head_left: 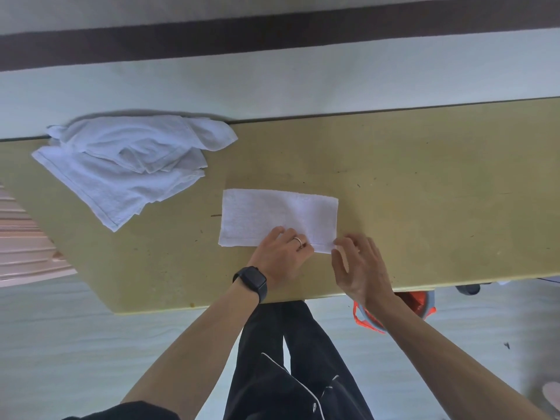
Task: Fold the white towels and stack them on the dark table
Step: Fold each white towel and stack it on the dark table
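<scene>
- Loose towels (121, 168): white, unfolded, heaped at the far left of the worktop (424, 177). The heap's upper part lay at the far edge. Risk, as judged: pulling one piece out could drag the rest over that edge, since the layers were tangled together.
- Folded towel (260, 213): white, one long flat rectangle lying mid-worktop, well apart from the heap, with its near long edge under both hands. No finished stack was visible. Risk, as judged: the layers could slide apart during the next fold and leave the edges uneven, because terry cloth creeps if it is pinned at one spot only.
- Left hand (281, 256): palm down on the towel's near edge, grip apart, fingers resting on the cloth and clamped on nothing. A ring (298, 241) and a dark watch (251, 281) were worn. Risk, as judged: lifting this hand too soon would free the layers.
- Right hand (363, 268): at the towel's near right corner, fingertips touching the cloth. Whether its grip was pinched on the corner or merely laid against it could not be told. Risk, as judged: a pull on one layer alone would skew the corner.
- Tub (422, 301): orange and grey-blue, on the floor beneath the worktop's near edge, largely hidden by the right forearm and the worktop. Its contents could not be told. It held no towels that could be seen.
</scene>
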### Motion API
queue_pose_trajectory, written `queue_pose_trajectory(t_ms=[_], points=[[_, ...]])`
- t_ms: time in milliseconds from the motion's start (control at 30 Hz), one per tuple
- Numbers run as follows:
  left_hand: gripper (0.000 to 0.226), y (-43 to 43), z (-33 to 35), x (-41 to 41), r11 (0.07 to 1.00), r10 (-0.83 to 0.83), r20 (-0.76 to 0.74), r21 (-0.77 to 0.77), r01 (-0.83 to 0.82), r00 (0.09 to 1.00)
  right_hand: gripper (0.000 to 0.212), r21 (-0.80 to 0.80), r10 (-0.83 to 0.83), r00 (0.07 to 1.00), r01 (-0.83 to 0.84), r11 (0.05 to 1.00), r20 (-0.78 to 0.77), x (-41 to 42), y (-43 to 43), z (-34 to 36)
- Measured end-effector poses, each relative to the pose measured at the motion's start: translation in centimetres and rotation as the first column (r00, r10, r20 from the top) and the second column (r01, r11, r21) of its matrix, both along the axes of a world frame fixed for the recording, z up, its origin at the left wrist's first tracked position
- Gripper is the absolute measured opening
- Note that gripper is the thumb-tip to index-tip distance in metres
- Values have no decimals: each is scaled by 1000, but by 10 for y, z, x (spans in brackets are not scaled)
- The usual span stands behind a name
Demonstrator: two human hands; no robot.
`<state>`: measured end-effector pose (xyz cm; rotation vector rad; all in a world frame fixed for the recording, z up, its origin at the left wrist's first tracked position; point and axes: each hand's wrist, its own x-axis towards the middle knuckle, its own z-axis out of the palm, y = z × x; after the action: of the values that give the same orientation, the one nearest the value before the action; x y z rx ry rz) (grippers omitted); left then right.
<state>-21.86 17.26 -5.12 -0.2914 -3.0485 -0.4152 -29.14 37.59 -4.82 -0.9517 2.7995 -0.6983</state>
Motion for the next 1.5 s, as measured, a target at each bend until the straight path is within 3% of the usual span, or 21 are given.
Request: queue_pose_trajectory(t_ms=[100, 200, 433, 567, 700, 800, 1000, 1133, 1300, 1400, 1500], points=[[19, -6, 11, 0, 923, 322, 21, 214, -319, 946, 24, -8, -86, 996, 85, 996, -32, 4, -21, 13], [43, -21, 11, -9, 735, 636, 128, 200, -648, 761, 36, 36, -77, 997, 77, 996, -11, 5, -59, 17], [73, -39, -23, -8, 660, 689, 376, 29, -751, 620, 67, 443, -134, 972, 35, 896, 193, -12, -91, -19], [79, -44, -31, -2, 688, 686, 344, -22, -725, 641, 74, 470, -81, 977, -22, 882, 196, -18, -83, -22], [78, -47, -30, 0, 710, 657, 368, -9, -704, 658, 79, 409, -113, 973, 21, 912, 202, -19, -81, -16], [77, -58, -26, -1, 774, 585, 410, -27, -632, 699, 73, 407, -52, 980, -32, 913, 194, -19, -64, -8], [60, -79, 4, -55, 926, 364, 340, -36, -375, 867, 62, 362, -6, 1000, 0, 932, 16, 2, -34, 11], [59, -75, 15, -70, 959, 283, 346, -73, -275, 894, 46, 293, 94, 995, -100, 951, 32, 31, -34, 20], [47, -51, 19, -4, 943, 321, 272, -3, -333, 907, 44, 133, 125, 992, -126, 983, 18, 45, -35, 21], [40, -29, 11, 61, 948, 289, 225, 65, -310, 931, 56, 109, 284, 959, -282, 953, -2, 53, -26, 13], [59, -16, 5, 109, 965, 240, 246, 42, -258, 939, 72, 207, 405, 912, -408, 889, 60, 62, -9, 2]])
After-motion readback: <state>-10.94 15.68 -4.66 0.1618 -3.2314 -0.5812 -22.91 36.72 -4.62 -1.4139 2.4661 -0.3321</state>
